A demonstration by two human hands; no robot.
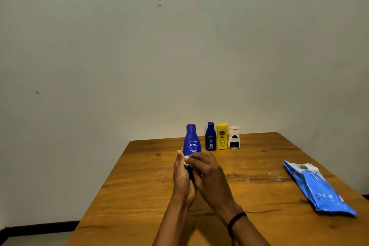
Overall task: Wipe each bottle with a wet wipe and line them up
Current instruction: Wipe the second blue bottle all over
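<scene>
Head view showed the left hand (182,175), its grip closed round the lower part of the big blue bottle (192,142), which it held upright over the worktop (139,185). The right hand (207,173) pinched the wet wipe (186,161) against the bottle's front. A wipe pack (317,187) lay well apart to the right. Farther back, the small blue bottle (210,137), yellow bottle (222,137) and white bottle (234,138) stood in a row. Hard rubbing on damp plastic could probably slip the bottle loose and topple that row.
</scene>
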